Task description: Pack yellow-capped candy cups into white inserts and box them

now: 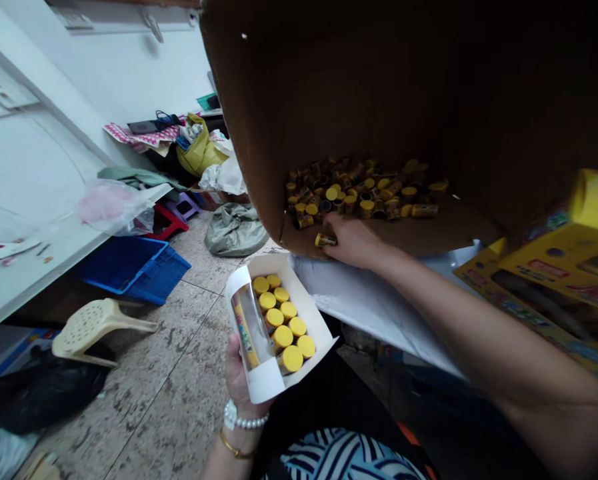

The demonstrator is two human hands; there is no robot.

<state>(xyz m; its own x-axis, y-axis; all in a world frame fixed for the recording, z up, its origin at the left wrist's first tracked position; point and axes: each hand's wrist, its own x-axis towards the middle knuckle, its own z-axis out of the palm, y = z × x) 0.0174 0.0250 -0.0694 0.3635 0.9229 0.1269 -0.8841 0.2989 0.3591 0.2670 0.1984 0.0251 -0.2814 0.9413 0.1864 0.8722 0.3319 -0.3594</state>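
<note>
My left hand (241, 373) is closed around the underside and side of an open white cardboard box (311, 293) with a clear window. Inside it stand several small tubs with round yellow lids (283, 337), in two rows. At the mouth of a large brown carton (251, 133), my right hand (351, 240) has its fingers bent around a small yellow-and-dark tub (325, 239), lying sideways at the fingertips. Just beyond, a heap of loose tubs (366, 200) lies jumbled on the carton's lower wall. Part of the right fingers is hidden.
Yellow printed boxes (553, 280) stand at the right, close to my right forearm. A white sheet-like surface (379, 307) lies under the carton's edge. To the left are a cream stool (91, 327), a blue crate (139, 267) and a white table (53, 260).
</note>
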